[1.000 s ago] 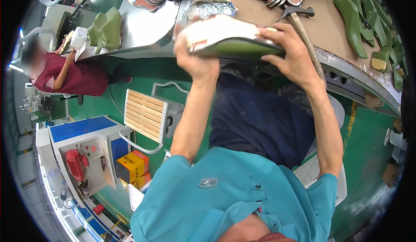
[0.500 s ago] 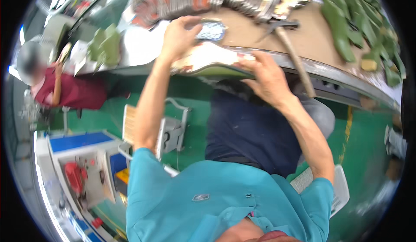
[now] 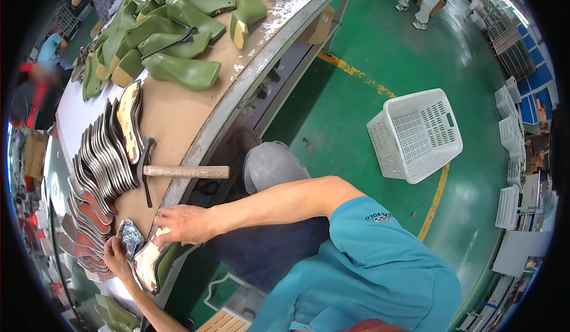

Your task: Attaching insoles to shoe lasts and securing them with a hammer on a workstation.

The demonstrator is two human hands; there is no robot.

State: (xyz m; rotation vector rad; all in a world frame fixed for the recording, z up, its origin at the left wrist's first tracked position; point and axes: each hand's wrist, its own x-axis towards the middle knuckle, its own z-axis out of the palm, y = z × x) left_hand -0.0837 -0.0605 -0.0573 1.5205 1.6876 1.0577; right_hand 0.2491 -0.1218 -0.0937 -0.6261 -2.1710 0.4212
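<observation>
A pale insole (image 3: 146,264) lies against a green shoe last (image 3: 168,262), held sole up at the table's edge. My right hand (image 3: 185,224) grips the far end of the insole and last, fingers curled over it. My left hand (image 3: 117,257) is at the rim of a small dish (image 3: 130,237) filled with small silvery pieces, beside the insole. Its fingers are bent together at the dish; whether they pinch a piece is too small to see. A hammer (image 3: 187,171) with a wooden handle rests beyond my right hand, its handle sticking out past the table edge.
Insoles (image 3: 107,154) stand in a long overlapping row behind the dish. Green shoe lasts (image 3: 184,70) are heaped at the far end of the table (image 3: 178,109). A white plastic basket (image 3: 409,136) stands on the green floor to the right. Other people are farther off.
The view has swung to the right, bringing the basket and heaped lasts into fuller sight. My left hand stays at the dish, and my right hand stays on the insole and last.
</observation>
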